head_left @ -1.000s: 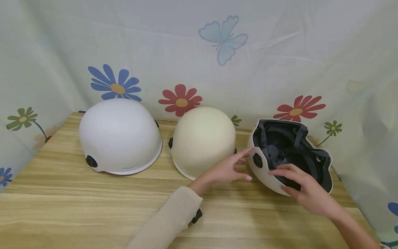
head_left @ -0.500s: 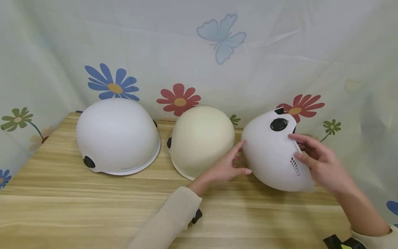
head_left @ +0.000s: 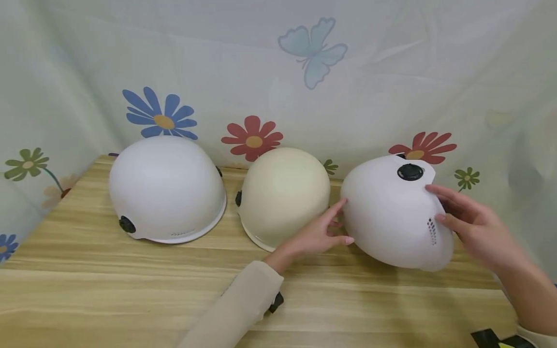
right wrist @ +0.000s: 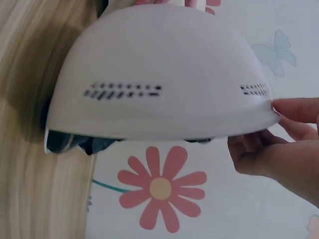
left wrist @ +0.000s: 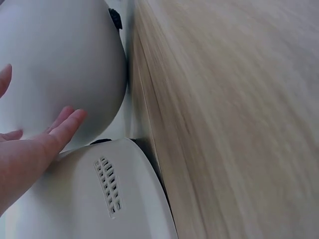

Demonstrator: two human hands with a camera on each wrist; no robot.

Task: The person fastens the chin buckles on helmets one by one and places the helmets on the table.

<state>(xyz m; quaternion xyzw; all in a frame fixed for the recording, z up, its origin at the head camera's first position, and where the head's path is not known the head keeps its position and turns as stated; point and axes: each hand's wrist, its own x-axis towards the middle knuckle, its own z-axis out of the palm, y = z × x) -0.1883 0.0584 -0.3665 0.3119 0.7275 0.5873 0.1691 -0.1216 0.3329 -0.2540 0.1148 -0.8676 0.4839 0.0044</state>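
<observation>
At the right of the head view a white helmet [head_left: 387, 217] is tilted on its side, its black round side piece [head_left: 410, 172] facing up. My right hand [head_left: 483, 232] grips its rim; in the right wrist view the thumb lies outside the shell and the fingers curl under the edge. My left hand [head_left: 315, 234] has its fingers spread against or very near the helmet's left side; exact contact is unclear. A cream helmet [head_left: 285, 193] stands just behind my left hand, partly covered by it. The inside of the tilted helmet is mostly hidden.
Another white helmet [head_left: 165, 188] stands dome up on the left of the wooden table [head_left: 130, 290]. A curtain [head_left: 370, 106] with printed flowers and a butterfly hangs close behind the table and along both sides.
The right helmet has turned from opening up to its shell facing me. My right hand has shifted from its near side to grip the right rim; the left hand barely moved.
</observation>
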